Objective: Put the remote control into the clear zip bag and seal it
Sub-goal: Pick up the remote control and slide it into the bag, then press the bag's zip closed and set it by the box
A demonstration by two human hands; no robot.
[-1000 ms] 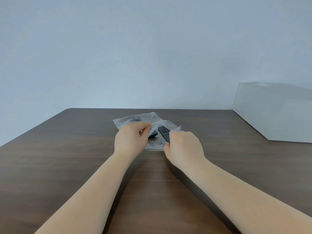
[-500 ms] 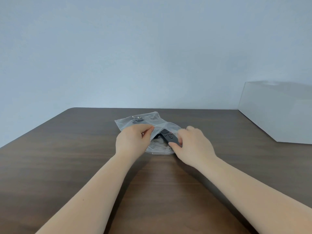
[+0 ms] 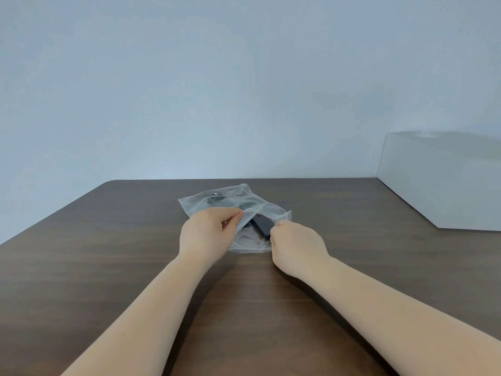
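A clear zip bag point(image 3: 217, 200) lies on the dark wooden table point(image 3: 108, 253) near its middle. The black remote control point(image 3: 261, 225) lies inside the bag's mouth, its near end still showing. My left hand point(image 3: 207, 233) pinches the upper flap of the bag's opening and holds it lifted. My right hand point(image 3: 296, 246) is closed at the bag's right edge, next to the remote's near end; whether its fingers grip the remote or the bag's edge is hidden. Another small dark object shows through the plastic at the bag's far end.
A white box point(image 3: 444, 183) stands on the table at the far right. A plain pale wall point(image 3: 244, 77) rises behind the table's far edge.
The remote has slid deeper into the bag. My right hand has drawn back to the bag's right edge, while my left hand keeps the flap lifted.
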